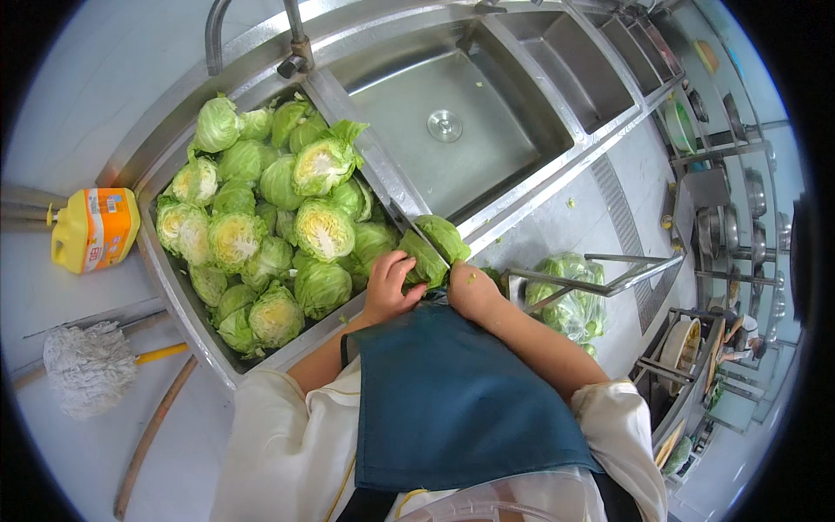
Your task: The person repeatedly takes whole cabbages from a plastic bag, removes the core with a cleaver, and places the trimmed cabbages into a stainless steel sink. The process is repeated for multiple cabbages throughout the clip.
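A green cabbage (421, 260) rests at the sink's front edge, parted by a kitchen knife (433, 247) whose thin blade runs through it. My left hand (389, 289) grips the near side of the cabbage, with fingers bent over its leaves. Closed in a fist at the blade's near end is my right hand (472, 289), covering the knife handle. Beyond the blade lies the other part of the cabbage (445, 236). Many cabbages, some with pale cut faces like this cabbage half (324, 230), fill the left sink basin (171, 320).
A steel basin (404, 124) with a drain adjoins on the right, below the faucet (299, 49). On the floor stand bagged cabbages (567, 293) beside a metal-tube frame (613, 287). Left are a yellow jug (94, 230) and a mop (90, 368). Another person (743, 336) is far right.
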Demonstrator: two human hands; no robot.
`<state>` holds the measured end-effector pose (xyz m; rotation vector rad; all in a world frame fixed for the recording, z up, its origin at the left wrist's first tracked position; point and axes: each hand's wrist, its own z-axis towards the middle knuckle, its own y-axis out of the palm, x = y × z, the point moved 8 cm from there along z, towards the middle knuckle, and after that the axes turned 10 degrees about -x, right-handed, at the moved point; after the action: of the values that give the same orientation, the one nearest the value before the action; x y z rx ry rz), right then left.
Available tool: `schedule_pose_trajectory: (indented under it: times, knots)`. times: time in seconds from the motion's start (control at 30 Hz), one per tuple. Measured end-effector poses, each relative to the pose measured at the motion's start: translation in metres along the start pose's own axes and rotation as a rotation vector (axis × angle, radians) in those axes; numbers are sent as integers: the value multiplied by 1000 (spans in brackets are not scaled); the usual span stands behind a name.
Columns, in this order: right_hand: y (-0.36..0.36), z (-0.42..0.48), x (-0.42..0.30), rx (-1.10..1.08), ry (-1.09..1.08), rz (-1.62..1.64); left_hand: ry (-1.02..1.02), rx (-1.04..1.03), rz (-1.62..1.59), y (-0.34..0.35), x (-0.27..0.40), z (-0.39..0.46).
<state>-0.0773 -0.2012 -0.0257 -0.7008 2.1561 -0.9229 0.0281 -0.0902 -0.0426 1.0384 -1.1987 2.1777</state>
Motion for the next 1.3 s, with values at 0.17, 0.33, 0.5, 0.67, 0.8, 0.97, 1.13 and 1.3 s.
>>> schedule_pose_trajectory:
  times: [0.17,0.33,0.5,0.67,0.8,0.97,1.13,1.3]
  knots:
    - [-30,-6,10,49,175,178,-36,-245,-26,-3,3,12]
    - [-24,17,48,-25,-30,565,-36,-296,5,-1,25,22]
    - [6,23,78,-220,131,1146,-497,248,-597,-34,-75,-27]
    - [-29,29,-5,-222,-46,1150,-546,689,-523,-174,-38,-46]
    - [-60,58,-78,-110,-444,700,-638,692,239,-265,-32,-40]
    - [-73,50,-86,-71,-198,648,-861,185,869,-279,-64,-1]
    - [-80,1,-8,108,131,816,-1215,-344,734,-266,-140,9]
    - [-62,-44,30,186,318,884,-1225,-414,594,-181,-210,-67]
